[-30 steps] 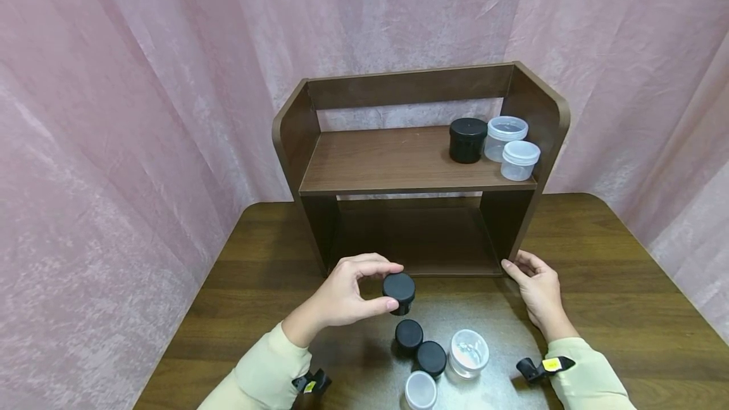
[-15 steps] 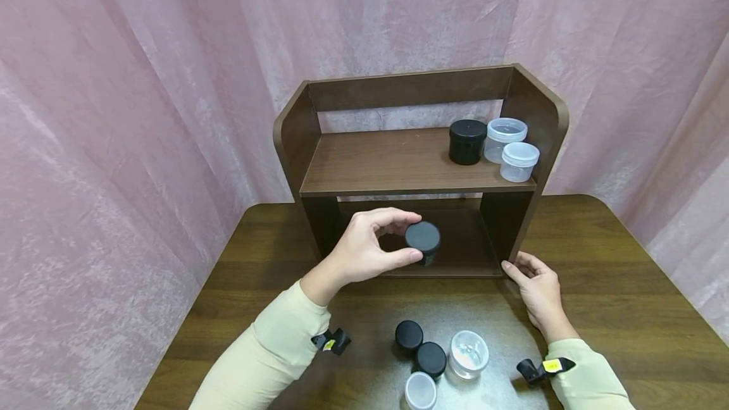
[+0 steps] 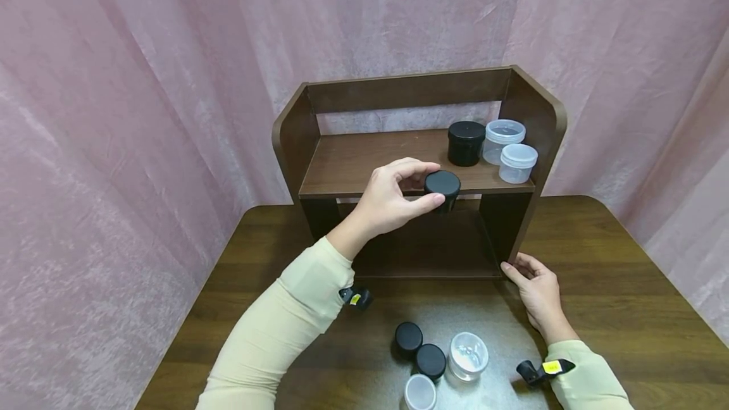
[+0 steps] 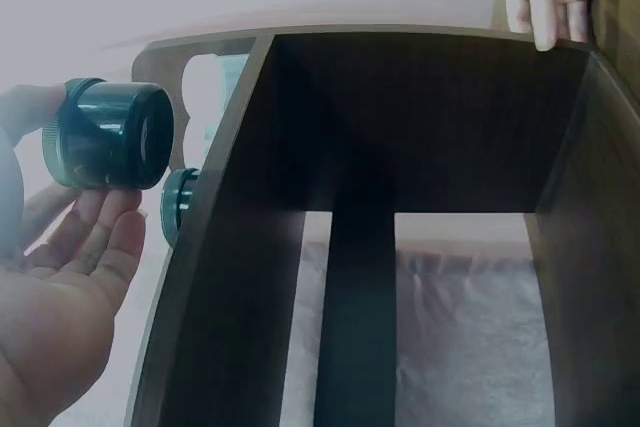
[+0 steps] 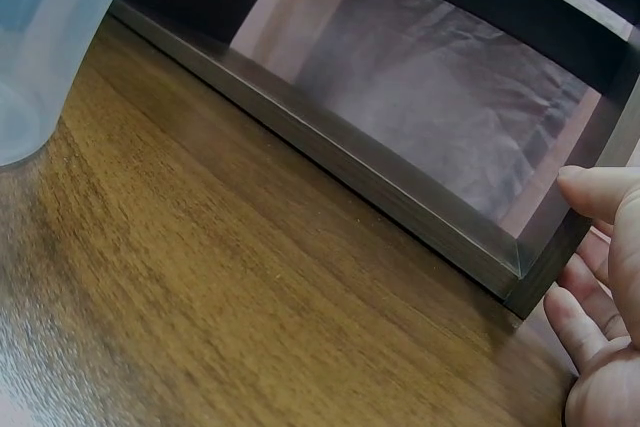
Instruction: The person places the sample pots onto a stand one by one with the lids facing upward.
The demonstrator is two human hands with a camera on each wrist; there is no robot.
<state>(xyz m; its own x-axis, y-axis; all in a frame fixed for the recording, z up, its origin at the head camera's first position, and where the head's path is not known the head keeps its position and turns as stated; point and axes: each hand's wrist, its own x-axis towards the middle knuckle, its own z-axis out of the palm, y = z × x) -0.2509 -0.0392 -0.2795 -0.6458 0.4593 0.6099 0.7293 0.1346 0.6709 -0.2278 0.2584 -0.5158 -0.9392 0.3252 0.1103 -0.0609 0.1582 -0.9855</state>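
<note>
Between thumb and fingers of my left hand [image 3: 390, 198] is a small black lidded jar [image 3: 442, 183]. It is held upright in front of the upper board of a brown two-tier wooden shelf [image 3: 370, 157], apart from it. In the left wrist view the jar [image 4: 112, 137] shows its glossy side and base. My right hand [image 3: 538, 294] grips the lower front corner of the shelf's right side panel. The right wrist view has the thumb of that hand [image 5: 615, 267] on the panel's inner side and fingers on the outer side.
On the upper board's right end stand a larger black jar [image 3: 466, 144], a clear jar [image 3: 504, 139] and a smaller clear jar [image 3: 517, 164]. Nearer on the table [image 3: 273, 258] are black jars [image 3: 408, 338] [image 3: 430, 361], a clear jar [image 3: 468, 356] and a whitish-lidded jar [image 3: 420, 392].
My left hand has carried the black jar up and to the right, from low over the table to the height of the upper board. The right hand has stayed at the shelf's corner.
</note>
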